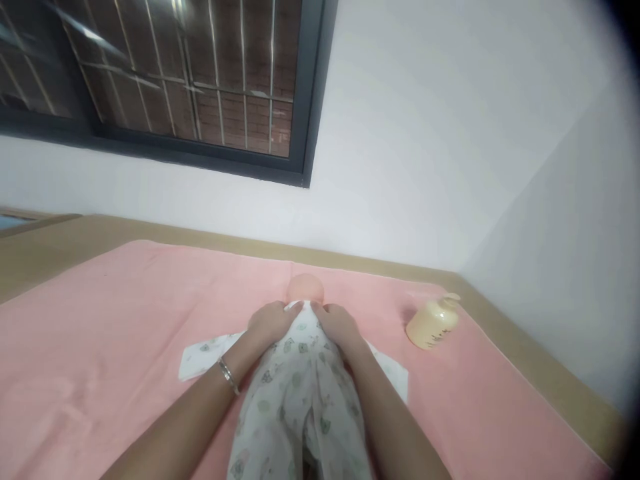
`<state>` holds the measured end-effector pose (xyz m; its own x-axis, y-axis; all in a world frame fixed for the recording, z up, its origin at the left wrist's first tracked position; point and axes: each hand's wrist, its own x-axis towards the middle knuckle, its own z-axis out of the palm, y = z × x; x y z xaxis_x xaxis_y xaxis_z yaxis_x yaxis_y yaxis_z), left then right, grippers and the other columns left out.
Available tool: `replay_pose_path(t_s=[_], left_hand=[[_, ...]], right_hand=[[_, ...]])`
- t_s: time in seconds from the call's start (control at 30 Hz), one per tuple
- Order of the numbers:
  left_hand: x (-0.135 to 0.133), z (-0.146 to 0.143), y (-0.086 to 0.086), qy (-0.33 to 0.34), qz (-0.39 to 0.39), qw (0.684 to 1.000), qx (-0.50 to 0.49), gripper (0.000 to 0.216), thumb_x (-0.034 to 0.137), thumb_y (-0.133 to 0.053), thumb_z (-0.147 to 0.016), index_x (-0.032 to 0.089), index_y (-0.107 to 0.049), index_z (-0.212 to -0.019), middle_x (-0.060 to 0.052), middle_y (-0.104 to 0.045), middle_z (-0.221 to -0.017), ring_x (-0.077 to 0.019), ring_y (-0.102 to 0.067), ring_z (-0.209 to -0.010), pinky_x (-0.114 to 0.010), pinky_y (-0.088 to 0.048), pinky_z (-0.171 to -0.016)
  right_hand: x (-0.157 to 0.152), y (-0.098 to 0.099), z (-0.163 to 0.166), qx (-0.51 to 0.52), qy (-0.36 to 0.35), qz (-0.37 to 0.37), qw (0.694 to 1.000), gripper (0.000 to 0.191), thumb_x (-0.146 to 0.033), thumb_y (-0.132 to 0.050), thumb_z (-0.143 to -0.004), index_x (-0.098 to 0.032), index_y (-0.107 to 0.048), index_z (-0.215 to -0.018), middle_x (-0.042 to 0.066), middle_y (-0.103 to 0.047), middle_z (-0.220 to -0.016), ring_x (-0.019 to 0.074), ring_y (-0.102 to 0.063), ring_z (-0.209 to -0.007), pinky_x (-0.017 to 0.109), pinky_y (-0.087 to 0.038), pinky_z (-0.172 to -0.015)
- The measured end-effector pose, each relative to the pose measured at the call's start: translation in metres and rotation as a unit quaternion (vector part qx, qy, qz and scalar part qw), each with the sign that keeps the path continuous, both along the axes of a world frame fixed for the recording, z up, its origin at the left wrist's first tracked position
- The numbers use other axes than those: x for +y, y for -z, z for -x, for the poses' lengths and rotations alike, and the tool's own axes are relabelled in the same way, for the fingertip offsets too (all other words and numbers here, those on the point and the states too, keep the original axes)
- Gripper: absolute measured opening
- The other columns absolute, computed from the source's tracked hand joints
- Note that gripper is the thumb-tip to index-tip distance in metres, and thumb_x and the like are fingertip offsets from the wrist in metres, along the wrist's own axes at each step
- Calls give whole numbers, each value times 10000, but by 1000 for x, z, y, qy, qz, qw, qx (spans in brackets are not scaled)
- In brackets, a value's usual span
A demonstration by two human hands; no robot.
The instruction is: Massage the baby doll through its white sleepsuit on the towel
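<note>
A baby doll lies on its back on the pink sheet, with its bald head [305, 287] toward the wall. White baby clothes [300, 373] with a small grey and green print cover its body, the sleeves spread out to both sides. My left hand [273, 323], with a silver bracelet at the wrist, grips the cloth at the left of the neck, fingers closed. At the right of the neck my right hand [337, 325] pinches the same clothes. Both thumbs point inward near the collar. The doll's face is mostly hidden behind the raised cloth.
A cream pump bottle [433, 323] stands to the right on the pink sheet [125, 347]. Beyond runs the tan edge [350, 261] of the surface, against a white wall [425, 133]. A dark-framed window [305, 100] with bars is at the upper left.
</note>
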<state>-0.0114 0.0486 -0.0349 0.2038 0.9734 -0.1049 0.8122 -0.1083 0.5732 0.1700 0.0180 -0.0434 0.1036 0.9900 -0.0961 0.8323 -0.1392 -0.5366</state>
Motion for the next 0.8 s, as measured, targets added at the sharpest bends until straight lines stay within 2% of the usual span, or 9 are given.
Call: replay_pose_path(t_s=[0.27,0.47,0.63,0.8], left_hand=[[-2,-2,-5,-2,7,1000,-5,756,749,-263,-808,156,-689,-1003,-158,-701,-1032,-316,-649,-923,-346,-452,-704],[-3,-1,-7,-4,21,1000,-20,749,755,-285,-798,154,-682,-1004,-157,-706,-1024,-309,-661,-897,-334,-450,-679],[-11,4,-16,13,14,999,-27,697,729,-310,-812,166,-679,-995,-143,-700,-1048,-298,-660,-907,-322,-450,-672],[-21,-1,-23,27,-41,998,42,585,565,-275,-898,136,-669,-951,-167,-698,-981,-290,-653,-882,-342,-449,-707]], right_hand=[[0,5,-3,35,13,-15,999,656,-659,-231,-903,-176,-653,-768,89,-678,-807,200,-595,-727,274,-375,-630],[-3,0,-3,29,6,-10,1000,635,-613,-207,-926,-179,-649,-789,85,-689,-838,201,-608,-754,276,-389,-649],[-17,-20,10,-80,7,-27,996,595,-492,-173,-964,-143,-656,-963,154,-677,-987,263,-618,-907,342,-419,-740],[-43,-35,34,-191,10,-49,980,468,-403,-264,-959,-115,-624,-1041,186,-655,-1014,307,-613,-945,397,-433,-775]])
